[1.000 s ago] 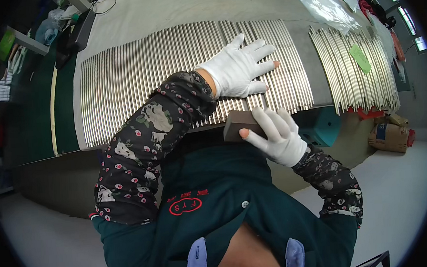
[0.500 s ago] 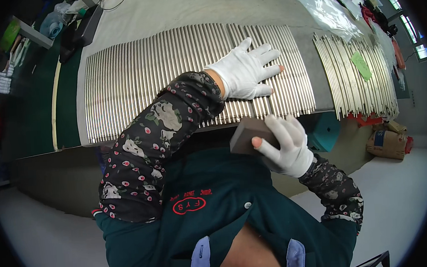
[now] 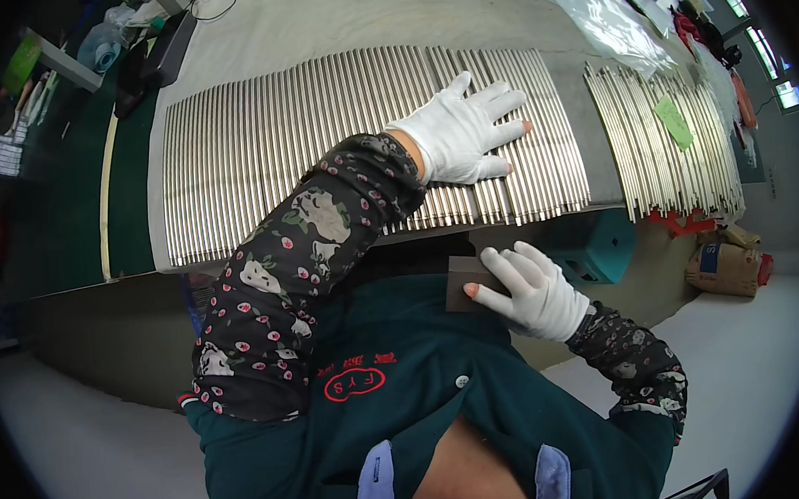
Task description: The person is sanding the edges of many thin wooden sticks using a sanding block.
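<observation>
A wide row of thin silvery metal rods [image 3: 275, 156] lies side by side on the grey work surface, their ends near the front edge. My left hand [image 3: 467, 134], in a white glove with bare fingertips, rests flat with spread fingers on the right part of the row. In front of the table edge, close to my body, my right hand [image 3: 540, 298], gloved alike, grips a dark grey-brown rectangular block [image 3: 461, 288] that looks like a sanding sponge. Thumb and fingers close around its right side. The block is apart from the rods.
A second bunch of rods [image 3: 664, 156] lies at the right, with a green paper slip [image 3: 674, 123] on it. Clear plastic film [image 3: 605, 22] lies behind. Below the table edge are a teal plastic stool [image 3: 601, 246] and a brown sack [image 3: 725, 269]. A dark case [image 3: 166, 51] stands far left.
My right hand has drawn the block down toward my body, away from the table edge, and the block has tilted to show another face. My left hand stays on the rods.
</observation>
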